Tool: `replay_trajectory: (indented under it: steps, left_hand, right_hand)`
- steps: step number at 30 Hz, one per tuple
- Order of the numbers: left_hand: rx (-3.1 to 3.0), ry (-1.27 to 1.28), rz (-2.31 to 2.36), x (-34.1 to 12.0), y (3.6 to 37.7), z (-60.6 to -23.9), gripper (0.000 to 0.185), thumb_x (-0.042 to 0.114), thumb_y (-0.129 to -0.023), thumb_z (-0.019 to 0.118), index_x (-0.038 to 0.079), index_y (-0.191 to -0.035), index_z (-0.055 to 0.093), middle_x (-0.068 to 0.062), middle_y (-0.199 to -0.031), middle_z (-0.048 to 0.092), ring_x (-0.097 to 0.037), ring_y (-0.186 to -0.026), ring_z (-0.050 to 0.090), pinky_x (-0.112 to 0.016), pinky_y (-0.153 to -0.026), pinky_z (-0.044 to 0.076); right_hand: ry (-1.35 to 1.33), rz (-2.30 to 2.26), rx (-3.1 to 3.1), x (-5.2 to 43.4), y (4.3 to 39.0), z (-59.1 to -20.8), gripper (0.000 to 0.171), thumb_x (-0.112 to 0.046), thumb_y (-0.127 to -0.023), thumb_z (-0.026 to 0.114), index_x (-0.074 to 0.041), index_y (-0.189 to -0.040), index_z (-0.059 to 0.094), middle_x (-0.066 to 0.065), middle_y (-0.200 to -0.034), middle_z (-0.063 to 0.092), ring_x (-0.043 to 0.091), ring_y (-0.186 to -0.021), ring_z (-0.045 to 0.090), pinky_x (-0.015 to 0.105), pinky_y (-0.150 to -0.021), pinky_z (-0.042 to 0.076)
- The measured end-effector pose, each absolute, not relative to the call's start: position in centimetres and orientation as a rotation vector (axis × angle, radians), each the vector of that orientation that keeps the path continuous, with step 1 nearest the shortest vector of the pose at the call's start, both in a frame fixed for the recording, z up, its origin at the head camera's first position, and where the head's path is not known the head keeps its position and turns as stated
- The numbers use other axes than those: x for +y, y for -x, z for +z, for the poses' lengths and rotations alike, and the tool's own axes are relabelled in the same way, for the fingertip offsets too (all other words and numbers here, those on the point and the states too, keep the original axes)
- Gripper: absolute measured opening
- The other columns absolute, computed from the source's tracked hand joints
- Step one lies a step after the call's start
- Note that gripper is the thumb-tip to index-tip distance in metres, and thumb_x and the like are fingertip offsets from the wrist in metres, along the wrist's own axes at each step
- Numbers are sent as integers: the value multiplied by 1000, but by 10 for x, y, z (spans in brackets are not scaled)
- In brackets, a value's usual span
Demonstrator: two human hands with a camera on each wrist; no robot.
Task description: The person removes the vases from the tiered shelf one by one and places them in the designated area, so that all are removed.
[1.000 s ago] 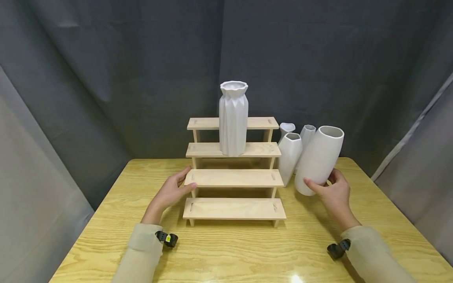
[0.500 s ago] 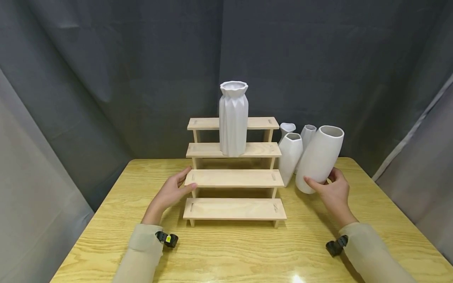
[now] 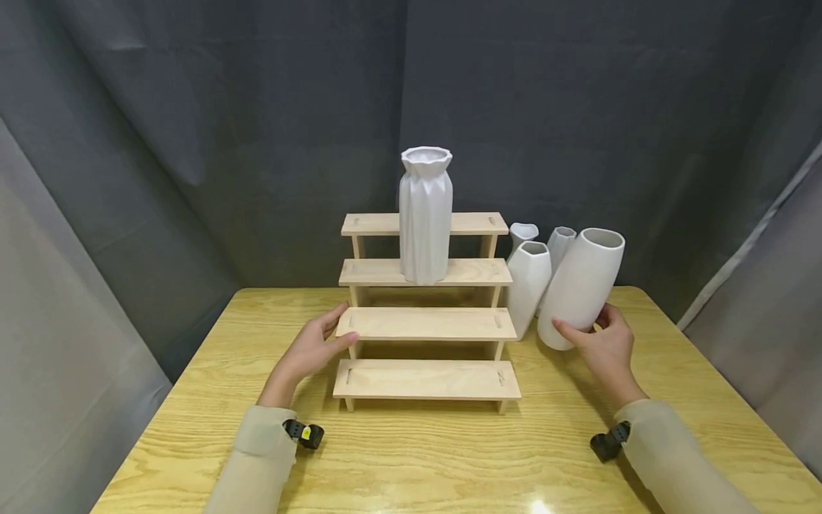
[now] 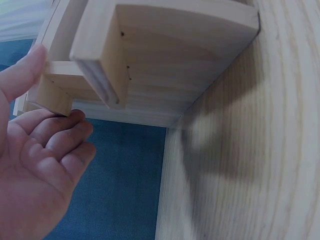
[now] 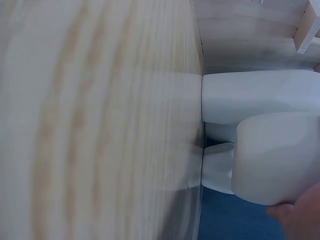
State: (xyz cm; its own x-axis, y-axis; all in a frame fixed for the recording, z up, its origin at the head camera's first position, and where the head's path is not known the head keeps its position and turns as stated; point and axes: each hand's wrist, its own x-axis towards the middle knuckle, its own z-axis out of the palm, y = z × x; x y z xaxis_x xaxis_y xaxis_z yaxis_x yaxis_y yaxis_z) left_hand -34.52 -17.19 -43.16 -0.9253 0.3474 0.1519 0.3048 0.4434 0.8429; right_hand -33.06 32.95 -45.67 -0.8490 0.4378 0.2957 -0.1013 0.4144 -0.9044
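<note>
Leftmost, above a yellow wood-grained table point(image 3: 411, 464), the left hand point(image 3: 311, 350) grips the left end of a pale wooden four-tier step stand point(image 3: 427, 325), its thumb on the second tier from the near side and its fingers curled against the end beneath. On the next tier toward the far side, around the middle, a tall white fluted ceramic-looking vase with a zigzag rim point(image 3: 426, 221) stands upright. Just right of the stand are a white faceted vase with a pentagonal mouth point(image 3: 529, 289), a white vase with a flared, wavy rim point(image 3: 523, 232) farther back, mostly hidden, and, right of that, a slim white vase with an angular mouth point(image 3: 561, 243), partly covered. Farther right, the right hand point(image 3: 606, 353) has its thumb and fingers clamped on the lower part of a smooth white barrel-shaped vase point(image 3: 581, 285), which leans with its mouth to the right; the right wrist view shows its base off the table, near the other vases.
</note>
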Motion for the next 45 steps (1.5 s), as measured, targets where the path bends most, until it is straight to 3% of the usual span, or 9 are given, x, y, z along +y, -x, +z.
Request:
replay_trajectory:
  steps: [5,15,22,29,36,45]
  left_hand:
    - [2626,-578,1527,-172,345,-430,74,26,-99,63,2,-156,22,-15,-161,19,-37,-145,22,-49,-116,24]
    - [2642,-614,1535,-173,345,-432,78,39,-96,65,8,-157,26,-11,-161,23,-32,-145,25,-47,-116,26]
    - [2626,-600,1529,-172,349,-435,73,28,-99,63,4,-156,24,-15,-161,20,-37,-145,22,-50,-116,24]
    - [2653,-606,1511,-172,345,-433,75,36,-98,63,9,-157,26,-10,-161,22,-32,-145,25,-47,-116,26]
    - [2618,-592,1519,-165,326,-406,69,23,-100,62,1,-155,26,-17,-160,22,-38,-144,24,-49,-116,25]
    - [2603,-604,1527,-165,323,-402,70,23,-100,62,1,-155,25,-19,-160,21,-37,-144,23,-49,-116,25]
  right_hand:
    - [289,1410,-2186,331,333,-456,86,-36,-74,88,-2,-141,45,13,-137,52,28,-125,49,47,-105,43]
    - [316,1409,-2202,332,338,-458,88,-37,-74,88,-2,-141,44,15,-137,51,29,-125,48,47,-104,42]
    - [329,1428,-2231,334,343,-462,94,-39,-75,87,-2,-145,37,17,-142,46,33,-128,45,51,-105,40]
    - [316,1441,-2236,336,345,-466,97,-39,-75,87,-3,-147,33,16,-144,43,33,-129,43,52,-106,39]
    - [336,1435,-2229,335,349,-469,96,-37,-74,88,-1,-145,34,17,-142,45,32,-128,44,49,-105,40]
    - [363,1443,-2242,333,351,-470,96,-37,-75,87,0,-145,33,19,-141,45,34,-126,44,49,-103,40]
